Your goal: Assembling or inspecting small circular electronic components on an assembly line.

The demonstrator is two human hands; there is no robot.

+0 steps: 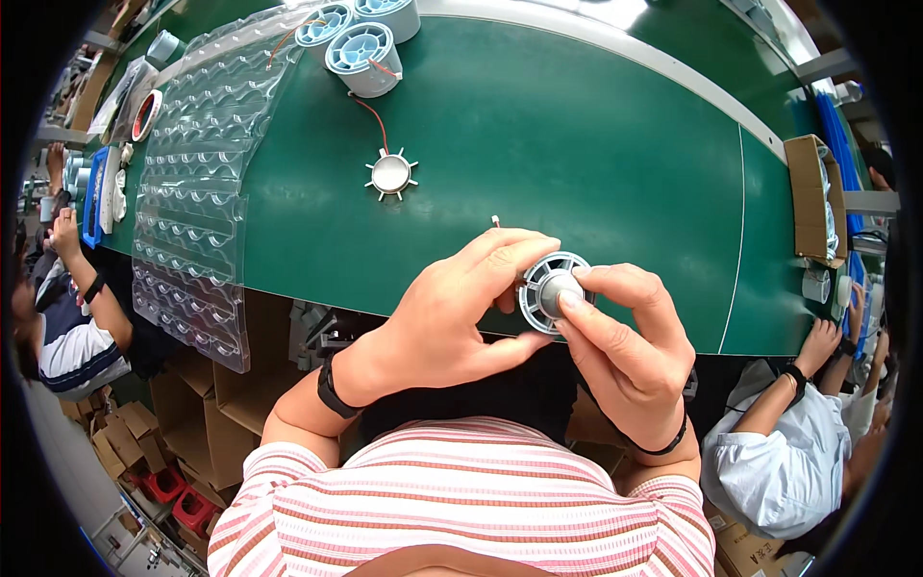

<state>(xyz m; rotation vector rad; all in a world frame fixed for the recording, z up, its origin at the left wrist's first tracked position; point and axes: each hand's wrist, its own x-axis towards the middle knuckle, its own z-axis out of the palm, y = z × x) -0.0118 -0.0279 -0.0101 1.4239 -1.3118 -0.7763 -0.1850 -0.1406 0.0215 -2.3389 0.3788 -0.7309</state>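
Head view, fingers on spoked housing, carton holding pale items

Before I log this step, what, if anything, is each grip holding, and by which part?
A round spoked part: the left grip has it by the outer rim; the right grip has thumb and finger on the grey domed hub.

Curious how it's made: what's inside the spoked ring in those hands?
A rounded grey hub sits inside the spoked ring. The right hand partly covers the hub; its underside can't be seen.
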